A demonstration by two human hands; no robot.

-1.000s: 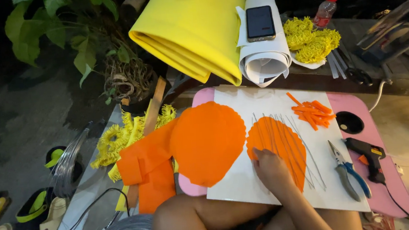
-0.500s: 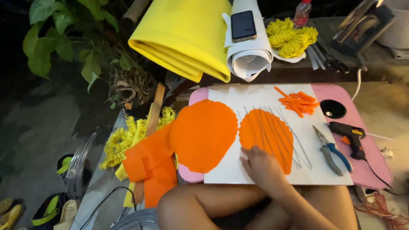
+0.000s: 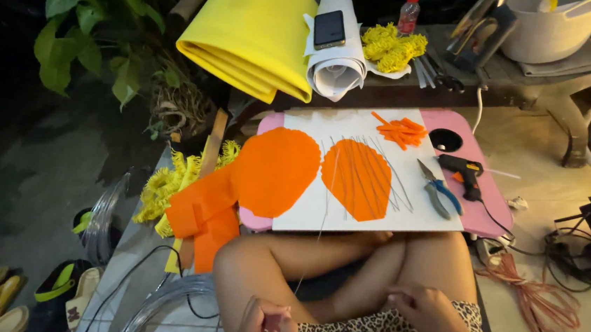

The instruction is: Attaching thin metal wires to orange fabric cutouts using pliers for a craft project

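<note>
A: What differs in the head view from half a second ago?

B: The right hand [image 3: 430, 310] has left the orange oval sheet [image 3: 357, 177]. Earlier it pressed on that sheet's near edge; now it rests low in the lap, near the right knee. The left hand [image 3: 266, 328], not seen before, has come into view by the left thigh. The camera has also swung, so a white tub [image 3: 558, 15] shows at the far right.

A: And the fingers?

B: The left hand's fingers are curled into a loose fist; a thin wire [image 3: 316, 245] runs from the white board [image 3: 369, 209] down toward it, but I cannot tell whether they pinch it. The right hand's fingers are bent inward, and whether they hold anything I cannot tell.

A: Where do the work pieces lie?

B: The oval sheet lies on the white board with thin wires [image 3: 373, 174] fanned across it. The larger orange sheet [image 3: 275, 171] lies just left, overlapping the pink counter [image 3: 485, 204]. Pliers [image 3: 439, 190] and a glue gun [image 3: 463, 172] lie to the right.

A: Anything cut off?

B: Both hands are clipped by the near edge, and the left side is dark.
</note>
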